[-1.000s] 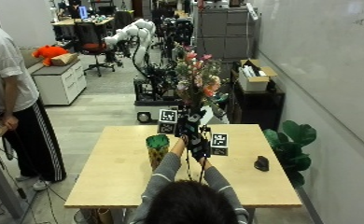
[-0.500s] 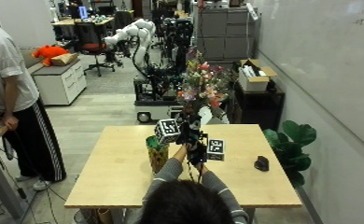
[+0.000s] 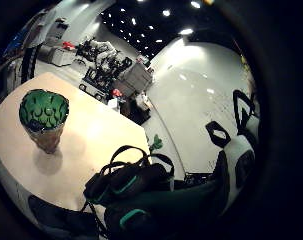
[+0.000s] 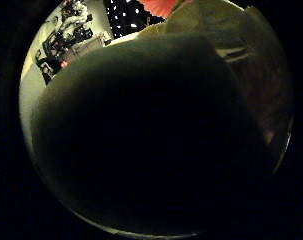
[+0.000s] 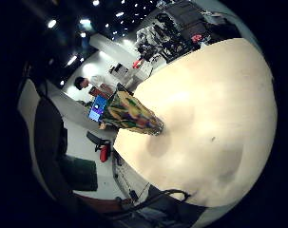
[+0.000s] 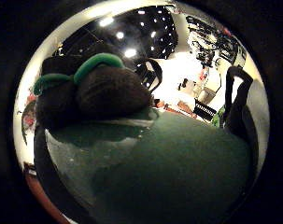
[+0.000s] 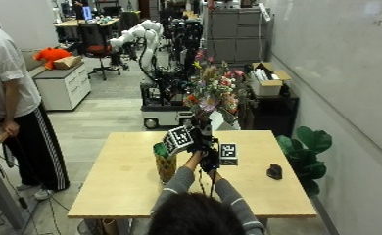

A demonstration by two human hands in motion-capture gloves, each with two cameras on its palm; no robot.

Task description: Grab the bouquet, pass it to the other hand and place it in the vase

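In the outside view the bouquet of pink, red and yellow flowers stands upright above the table's middle. Both hands meet at its dark green wrapped stem: my left hand just above my right hand. The right thumb side palm view shows gloved fingers curled round the green wrap. In the left little finger side palm view, another gloved hand grips the stem. The wrap fills the left thumb side palm view. The green-rimmed patterned vase stands on the table just left of the hands.
The light wooden table holds a small dark object near its right edge. A potted plant stands beside the table on the right. A person stands at the left, away from the table.
My left hand has come down onto the stem beside the right hand. The bouquet has stayed upright and shifted only slightly.
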